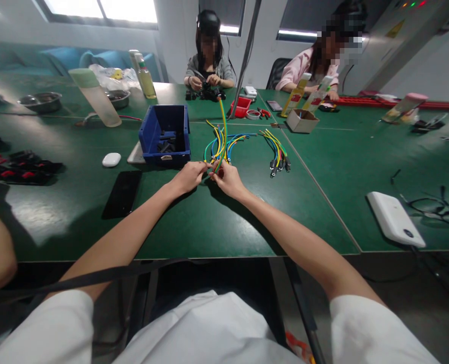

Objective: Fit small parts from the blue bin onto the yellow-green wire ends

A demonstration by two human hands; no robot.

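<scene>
Head view: left grip point(189, 177) and right grip point(230, 180) pinch a yellow-green wire point(226, 129); blue bin point(167, 116) holds black pieces point(166, 145).

A phone point(121, 194) lies left of the left hand point(189, 177), a bin point(171, 119) beyond; wires point(278, 147), right of the right hand point(228, 180).

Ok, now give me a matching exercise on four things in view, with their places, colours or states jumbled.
1. Bin
2. Phone
3. White device
4. Yellow-green wire

A. Held in the right hand
B. Beside the eyeglasses
C. Blue, with small dark parts inside
D. Black, lying flat on the table

Pairs: 1-C, 2-D, 3-B, 4-A.
</scene>
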